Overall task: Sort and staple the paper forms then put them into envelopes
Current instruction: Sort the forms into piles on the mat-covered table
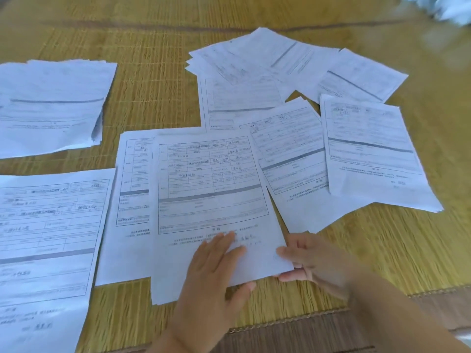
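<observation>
A printed white form lies in the middle of a woven bamboo mat, on top of another sheet that juts out to its left. My left hand rests flat on the form's lower part, fingers straight. My right hand pinches the form's lower right corner, thumb on top and fingers beneath. No stapler and no envelope is visible.
More forms lie around: a stack at far left, a large sheet at near left, a fanned heap at the back, loose sheets on the right. Blurred white objects sit at top right. The mat's edge runs close to me.
</observation>
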Demonstrator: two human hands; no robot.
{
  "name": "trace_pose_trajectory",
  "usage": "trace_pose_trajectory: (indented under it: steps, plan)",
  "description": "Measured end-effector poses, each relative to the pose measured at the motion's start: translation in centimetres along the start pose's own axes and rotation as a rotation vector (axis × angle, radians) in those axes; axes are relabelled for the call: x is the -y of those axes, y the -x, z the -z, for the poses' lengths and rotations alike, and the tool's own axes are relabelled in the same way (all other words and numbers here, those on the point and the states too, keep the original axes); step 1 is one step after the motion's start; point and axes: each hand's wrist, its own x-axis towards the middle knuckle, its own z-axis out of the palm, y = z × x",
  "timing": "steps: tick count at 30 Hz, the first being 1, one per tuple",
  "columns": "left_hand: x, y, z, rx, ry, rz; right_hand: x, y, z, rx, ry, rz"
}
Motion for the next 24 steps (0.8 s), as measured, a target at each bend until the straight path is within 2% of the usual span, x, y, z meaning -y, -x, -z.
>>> trace_pose_trajectory:
  steps: [3, 10, 14, 19, 24]
  plan:
    - [0.4, -0.2, -0.6, -0.024, -0.040, -0.009, 0.1, 0.0, 0.0, -0.019, 0.017, 0.026]
    - [0.4, -0.5, -0.9, -0.118, 0.027, 0.043, -1.3, -0.6, -1.8, -0.260, 0.094, 0.182]
    - [0.0, -0.5, -0.1, -0.115, 0.111, 0.123, -1.5, -0.7, -2.7, -0.357, 0.139, 0.233]
    - [-0.2, 0.0, 0.8, -0.219, 0.364, 0.177, -1.3, -0.2, -2.8, -0.350, 0.134, 0.232]
    - [0.1, 0.1, 0.7, -0.271, 0.296, 0.160, -1.7, 0.2, -2.1, -0.274, -0.020, 0.216]
